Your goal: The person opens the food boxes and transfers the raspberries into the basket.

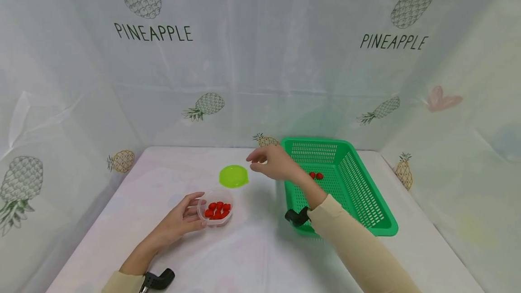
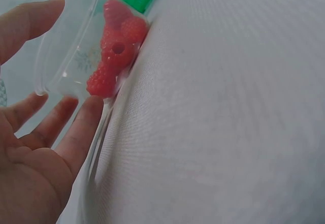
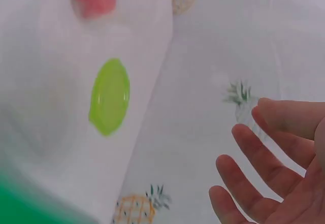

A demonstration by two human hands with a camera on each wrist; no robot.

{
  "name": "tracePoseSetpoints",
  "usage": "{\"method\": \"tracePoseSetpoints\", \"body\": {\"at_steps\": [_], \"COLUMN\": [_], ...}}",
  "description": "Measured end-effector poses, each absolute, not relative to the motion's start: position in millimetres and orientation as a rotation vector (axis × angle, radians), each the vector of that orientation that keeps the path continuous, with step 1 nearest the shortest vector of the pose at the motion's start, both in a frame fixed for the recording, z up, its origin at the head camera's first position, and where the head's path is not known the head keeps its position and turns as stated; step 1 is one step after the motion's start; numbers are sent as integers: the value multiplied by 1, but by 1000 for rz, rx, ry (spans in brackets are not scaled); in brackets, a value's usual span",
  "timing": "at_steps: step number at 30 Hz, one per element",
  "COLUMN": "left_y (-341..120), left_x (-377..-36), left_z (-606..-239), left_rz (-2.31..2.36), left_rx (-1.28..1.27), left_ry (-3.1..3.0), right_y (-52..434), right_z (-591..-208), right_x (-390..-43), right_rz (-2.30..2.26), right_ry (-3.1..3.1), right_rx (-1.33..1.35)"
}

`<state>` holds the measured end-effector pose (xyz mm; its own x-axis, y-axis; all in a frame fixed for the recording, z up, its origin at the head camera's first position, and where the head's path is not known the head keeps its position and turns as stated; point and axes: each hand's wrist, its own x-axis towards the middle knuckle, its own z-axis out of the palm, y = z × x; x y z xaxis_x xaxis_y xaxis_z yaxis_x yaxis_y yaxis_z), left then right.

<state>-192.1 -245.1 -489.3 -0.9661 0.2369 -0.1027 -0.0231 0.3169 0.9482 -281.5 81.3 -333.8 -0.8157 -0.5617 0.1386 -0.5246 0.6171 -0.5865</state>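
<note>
I start with the worktop [image 1: 260,248], draped in a pale cloth and walled on three sides by pineapple-printed sheeting, which keeps everything within easy reach of both arms; the green basket [image 1: 358,193] comes next, sitting at the right side of the worktop, beside my right forearm, its near rim hidden behind my sleeve, and two red berries [image 1: 315,176] lie on its mesh floor toward the far end; the right hand [image 1: 272,162] hangs in the air just left of the basket and above the worktop, its fingers [image 3: 254,153] loosely spread and relaxed in the wrist view, holding nothing that I can see; the left hand [image 1: 185,218] lies on the worktop with thumb and fingers [image 2: 76,127] cupped round the near left side of the clear tub [image 1: 215,211], touching its wall, which I judge steadies the light tub so it does not slide or tip; the lime-green lid [image 1: 234,176] lies flat and apart, just beyond the tub and below the right hand, leaving the tub's mouth open; inside the tub sits a small heap of red raspberries [image 2: 114,51], bunched against its wall.
</note>
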Motion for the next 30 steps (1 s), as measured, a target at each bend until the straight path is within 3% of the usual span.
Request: {"method": "tracePoseSetpoints", "body": {"at_steps": [30], "left_y": [-247], "left_x": [-193], "left_z": [-490], "left_rz": [1712], "left_rx": [192], "left_ry": [2329], "right_y": [-9], "right_z": [-423], "right_x": [-257], "right_rz": [-1011], "right_ry": [2546], "right_rx": [-871]}}
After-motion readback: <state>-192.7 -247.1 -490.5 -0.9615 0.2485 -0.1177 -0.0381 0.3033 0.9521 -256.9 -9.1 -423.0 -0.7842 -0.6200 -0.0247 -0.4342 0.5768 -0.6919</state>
